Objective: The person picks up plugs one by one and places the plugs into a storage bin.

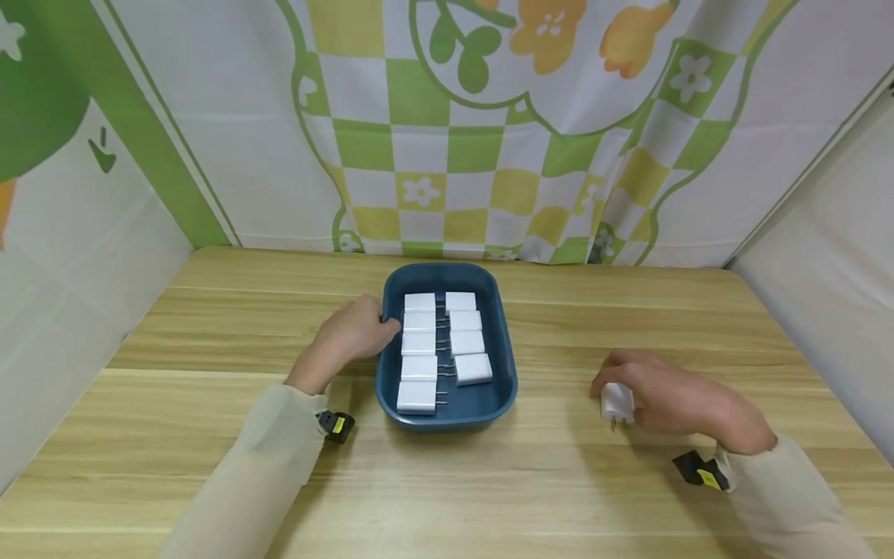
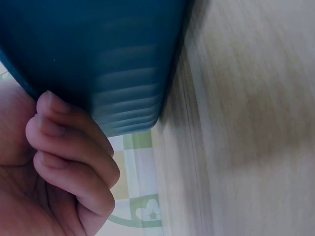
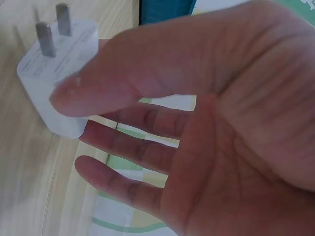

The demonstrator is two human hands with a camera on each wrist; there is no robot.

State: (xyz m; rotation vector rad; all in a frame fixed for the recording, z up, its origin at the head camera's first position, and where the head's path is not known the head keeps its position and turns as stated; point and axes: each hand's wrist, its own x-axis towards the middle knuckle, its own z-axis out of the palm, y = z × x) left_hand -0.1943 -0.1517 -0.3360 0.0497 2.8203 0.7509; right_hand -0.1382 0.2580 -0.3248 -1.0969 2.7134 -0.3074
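A dark blue tray [image 1: 482,407] holds several white charger plugs in two columns, with their metal prongs turned toward the middle. The left column has one more plug than the right; the front right spot shows bare tray floor. My left hand [image 1: 356,330] grips the tray's left rim, thumb over the edge and curled fingers against the outer wall in the left wrist view. To the right of the tray, my right hand [image 1: 670,392] pinches a white charger plug [image 1: 618,402] between thumb and fingers. Two flat prongs of that plug show in the right wrist view.
Everything stands on a light wood-grain table [image 1: 559,481]. A green and white checked curtain [image 1: 447,155] with flowers hangs behind its back edge. White fabric walls close in both sides. A small black wrist camera [image 1: 701,470] sits at the right cuff.
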